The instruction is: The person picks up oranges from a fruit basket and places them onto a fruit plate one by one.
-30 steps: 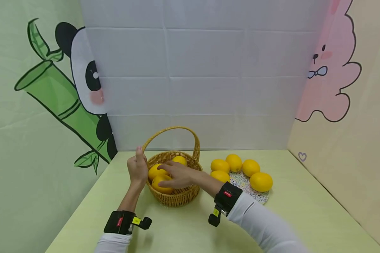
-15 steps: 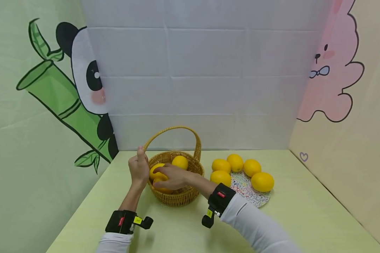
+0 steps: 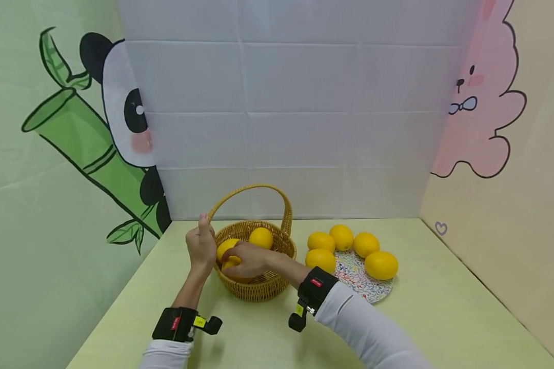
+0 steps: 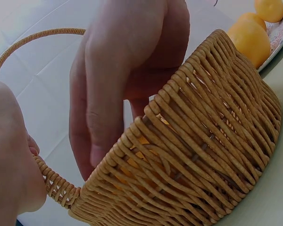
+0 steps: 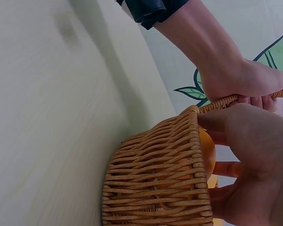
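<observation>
My left hand [image 3: 201, 247] grips the left side of the handle [image 3: 258, 186] of a round wicker basket [image 3: 258, 293], which stands on the table. Inside the basket, the right hand [image 3: 248, 259] has its thumb and fingers curled round the front lemon [image 5: 207, 149]. Much of that lemon is hidden by the hand and the woven wall. Another lemon [image 3: 225, 248] lies behind it at the left, and one more lemon [image 3: 260, 238] sits near the back. In the left wrist view the right fingers [image 4: 104, 108] reach down over the basket's rim.
Right of the basket is a round plate [image 3: 360, 281] with a speckled multicoloured pattern. Several lemons [image 3: 342, 237] form an arc along its back and sides. The pale table [image 3: 258, 338] ends at a grey back wall [image 3: 300, 128], between painted side walls.
The right hand has shifted slightly left and its spread fingers have closed round the front lemon. More of the back lemon shows. My left hand keeps its hold on the handle.
</observation>
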`<state>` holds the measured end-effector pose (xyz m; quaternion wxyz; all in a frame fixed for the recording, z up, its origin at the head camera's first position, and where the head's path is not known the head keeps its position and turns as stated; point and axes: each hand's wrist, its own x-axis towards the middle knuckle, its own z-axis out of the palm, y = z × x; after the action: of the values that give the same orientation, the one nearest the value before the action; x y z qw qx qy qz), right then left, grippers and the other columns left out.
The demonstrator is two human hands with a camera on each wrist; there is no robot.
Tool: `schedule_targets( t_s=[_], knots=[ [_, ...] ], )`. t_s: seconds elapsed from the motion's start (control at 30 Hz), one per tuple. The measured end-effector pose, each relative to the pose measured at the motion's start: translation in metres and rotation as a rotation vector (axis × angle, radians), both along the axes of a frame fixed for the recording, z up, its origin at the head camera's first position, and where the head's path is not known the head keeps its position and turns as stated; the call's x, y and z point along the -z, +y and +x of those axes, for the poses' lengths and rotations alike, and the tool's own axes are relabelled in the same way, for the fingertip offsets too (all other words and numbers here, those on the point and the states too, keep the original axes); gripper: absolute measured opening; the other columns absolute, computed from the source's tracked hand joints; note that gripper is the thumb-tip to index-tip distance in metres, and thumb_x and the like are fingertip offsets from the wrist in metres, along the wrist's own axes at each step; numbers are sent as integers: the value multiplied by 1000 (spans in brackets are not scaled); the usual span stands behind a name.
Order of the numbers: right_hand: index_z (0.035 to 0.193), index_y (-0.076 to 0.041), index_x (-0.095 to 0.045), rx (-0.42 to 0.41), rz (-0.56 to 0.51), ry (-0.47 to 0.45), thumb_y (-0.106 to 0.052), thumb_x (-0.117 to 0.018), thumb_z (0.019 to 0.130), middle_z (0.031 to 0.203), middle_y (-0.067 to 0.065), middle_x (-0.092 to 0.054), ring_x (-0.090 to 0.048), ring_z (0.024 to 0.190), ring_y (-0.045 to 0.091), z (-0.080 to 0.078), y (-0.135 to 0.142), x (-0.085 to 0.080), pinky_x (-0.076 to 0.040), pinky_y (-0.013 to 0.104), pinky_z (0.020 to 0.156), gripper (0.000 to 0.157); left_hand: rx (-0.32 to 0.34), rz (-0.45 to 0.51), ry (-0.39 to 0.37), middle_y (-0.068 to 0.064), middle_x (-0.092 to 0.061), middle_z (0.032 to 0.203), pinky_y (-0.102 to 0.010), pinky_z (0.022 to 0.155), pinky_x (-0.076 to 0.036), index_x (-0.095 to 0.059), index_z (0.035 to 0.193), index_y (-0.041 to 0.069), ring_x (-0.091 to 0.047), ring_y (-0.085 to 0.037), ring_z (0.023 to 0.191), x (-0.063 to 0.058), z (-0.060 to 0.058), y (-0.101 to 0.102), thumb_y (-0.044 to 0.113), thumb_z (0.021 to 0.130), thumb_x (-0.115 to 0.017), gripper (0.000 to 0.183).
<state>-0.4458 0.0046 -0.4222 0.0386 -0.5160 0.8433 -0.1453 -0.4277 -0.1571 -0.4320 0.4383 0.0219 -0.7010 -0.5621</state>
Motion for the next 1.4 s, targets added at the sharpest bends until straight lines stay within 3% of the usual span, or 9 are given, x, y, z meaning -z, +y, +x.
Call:
schedule_targets(
  t_s=[0.37, 0.4, 0.77, 1.03, 1.4],
  knots=[
    [143, -16, -62, 4, 1, 31, -31, -64, 100, 138, -2, -61, -47, 131, 16, -2, 1, 5, -43, 32, 106, 46, 9, 6, -17, 12, -32, 44, -23, 38, -20, -43, 52, 13, -28, -8, 38, -2, 5, 2, 49, 110, -39, 68],
    [143, -16, -63, 4, -2, 30, -31, -65, 100, 138, -1, -61, -47, 131, 16, -2, 1, 5, -43, 32, 105, 45, 9, 7, -12, 11, -32, 44, -23, 38, -19, -43, 52, 13, -28, -9, 38, 1, 1, 0, 50, 109, -39, 68],
    [140, -20, -65, 34, -31, 32, -34, -67, 98, 140, 1, -59, -48, 129, 17, -4, 7, 3, -46, 33, 101, 45, 6, -3, 13, 11, -32, 44, -24, 39, -19, -43, 50, 15, -28, -11, 40, -2, 0, -1, 53, 108, -40, 70],
    [138, -20, -65, 37, -79, 24, -33, -69, 97, 138, 5, -55, -51, 116, 14, -5, 14, 0, -48, 28, 90, 43, 3, -11, 26, 13, -32, 43, -23, 39, -18, -42, 50, 15, -27, -9, 40, 0, -1, -2, 53, 108, -40, 70],
    [138, -20, -64, 41, -179, 34, -32, -67, 99, 141, 1, -54, -47, 126, 15, -5, 30, -8, -46, 37, 102, 42, -17, -19, 31, 12, -31, 44, -25, 42, -19, -41, 49, 15, -27, -9, 43, 0, -1, 0, 53, 108, -40, 70]
  ],
)
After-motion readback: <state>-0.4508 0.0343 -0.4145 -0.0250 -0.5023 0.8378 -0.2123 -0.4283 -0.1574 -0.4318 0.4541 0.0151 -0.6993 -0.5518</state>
